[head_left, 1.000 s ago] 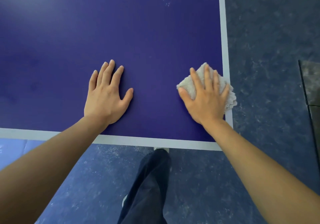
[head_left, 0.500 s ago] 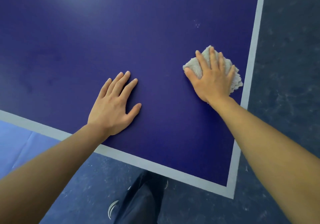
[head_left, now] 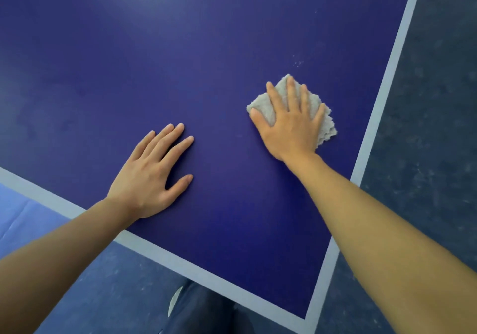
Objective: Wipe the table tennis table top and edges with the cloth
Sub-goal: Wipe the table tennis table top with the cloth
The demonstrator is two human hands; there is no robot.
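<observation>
Across the near right corner of the table tennis table [head_left: 180, 62] runs a smooth, matte, deep-blue top. It is bordered by a flat pale line [head_left: 387, 80] that follows both edges and turns sharply at the corner. Beyond the right edge lies a dark, mottled floor [head_left: 438, 127]. Past the near edge at the left, a lighter blue sheet [head_left: 15, 209] shows faint creases. A dark trouser leg [head_left: 206, 313] and the pale rim of a shoe [head_left: 175, 300] appear below the near edge.

Left hand [head_left: 152, 176]: flat on the bare top just inside the near edge, palm down, fingers straight and slightly spread, grasping nothing.

Right hand [head_left: 291, 127]: palm down on the cloth [head_left: 326, 127], fingers extended and fanned, pressing rather than gripping.

The cloth is a folded, roughly square pad of pale grey, nubbly terry. It lies on the top near the right edge, inside the border line, with its frayed layers showing beside the little finger. Tiny pale specks [head_left: 298, 63] dot the surface just beyond the cloth.
</observation>
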